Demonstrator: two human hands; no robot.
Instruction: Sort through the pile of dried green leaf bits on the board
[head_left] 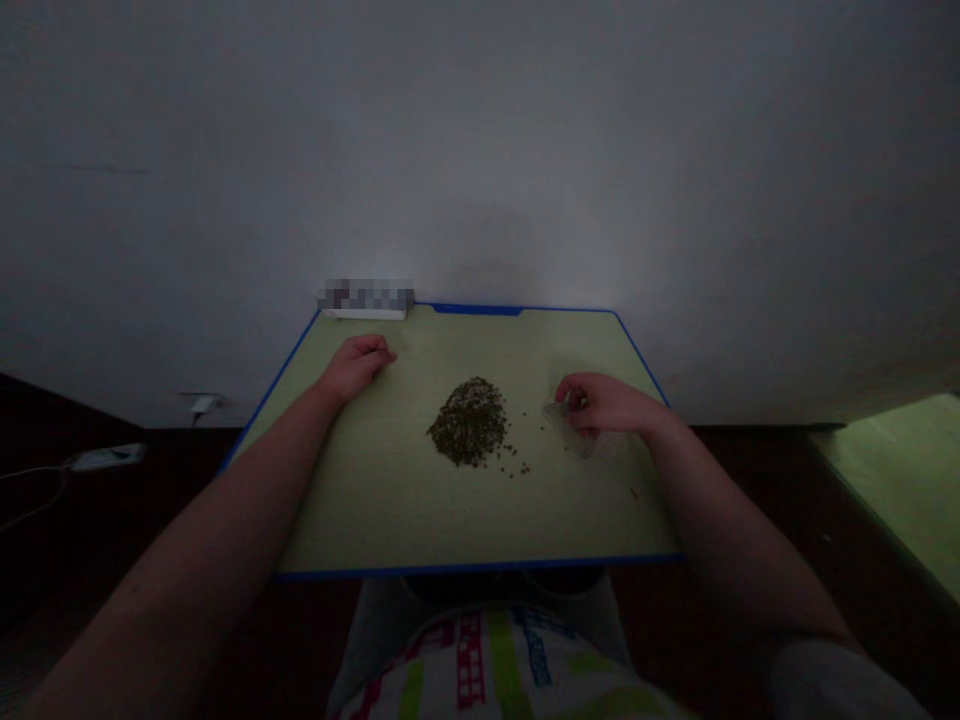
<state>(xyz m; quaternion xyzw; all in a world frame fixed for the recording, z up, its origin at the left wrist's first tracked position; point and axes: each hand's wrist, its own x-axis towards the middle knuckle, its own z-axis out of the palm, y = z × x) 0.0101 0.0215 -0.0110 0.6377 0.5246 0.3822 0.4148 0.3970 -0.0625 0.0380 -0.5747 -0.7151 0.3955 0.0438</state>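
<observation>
A heap of small brown-green grains (469, 422) lies in the middle of the pale yellow table (375, 510), with loose grains scattered to its right. To the left of the heap, my left hand (358, 366) rests on the tabletop, its fingers curled in and nothing visible in them. On the other side, the fingers of my right hand (601, 400) are closed on a see-through plastic bag (580, 440). The bag hangs or lies at the table surface beside the stray grains. Dim light blurs its outline, and I cannot tell what is inside.
A white box-like object (366, 312), its face blurred out, stands at the far left corner. The blue-edged table meets a grey wall (480, 150). A white power strip (109, 457) lies at the left, and a greenish surface (900, 470) is at the right.
</observation>
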